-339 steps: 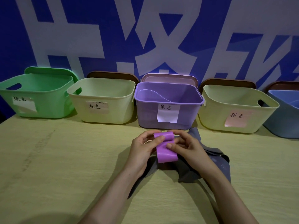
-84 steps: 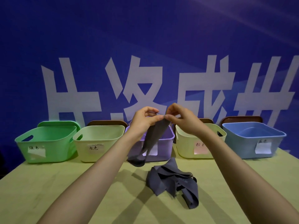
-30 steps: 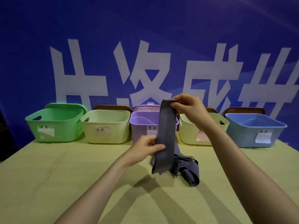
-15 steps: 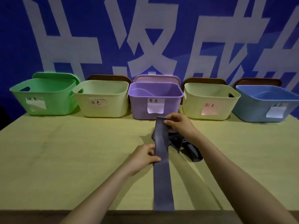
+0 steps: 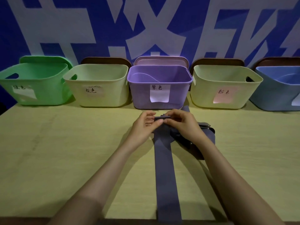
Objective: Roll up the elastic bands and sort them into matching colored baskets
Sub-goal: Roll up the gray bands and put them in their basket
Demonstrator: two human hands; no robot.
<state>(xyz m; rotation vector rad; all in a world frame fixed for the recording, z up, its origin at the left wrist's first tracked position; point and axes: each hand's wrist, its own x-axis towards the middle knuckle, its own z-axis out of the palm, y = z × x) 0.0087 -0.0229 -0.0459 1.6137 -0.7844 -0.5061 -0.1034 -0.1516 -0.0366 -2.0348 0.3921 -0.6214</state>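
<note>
A long grey elastic band point(image 5: 164, 172) lies flat on the table, running from my hands to the near edge and over it. My left hand point(image 5: 143, 127) and my right hand point(image 5: 181, 125) both pinch its far end, which is folded over into a small flat roll. A heap of more grey bands point(image 5: 206, 135) lies just right of my hands, partly hidden by my right wrist. Behind stand the grey-labelled cream basket point(image 5: 97, 86) and the purple basket point(image 5: 159, 87).
A green basket point(image 5: 32, 85) stands at the far left, a pink-labelled cream basket point(image 5: 224, 86) right of the purple one, and a blue basket point(image 5: 279, 88) at the far right. Lids lean behind them against a blue wall. The yellow table point(image 5: 65, 151) spreads wide on the left.
The band was held up in the air, then laid flat along the table. My left hand has moved up from the band's middle to its far end, joining my right hand there.
</note>
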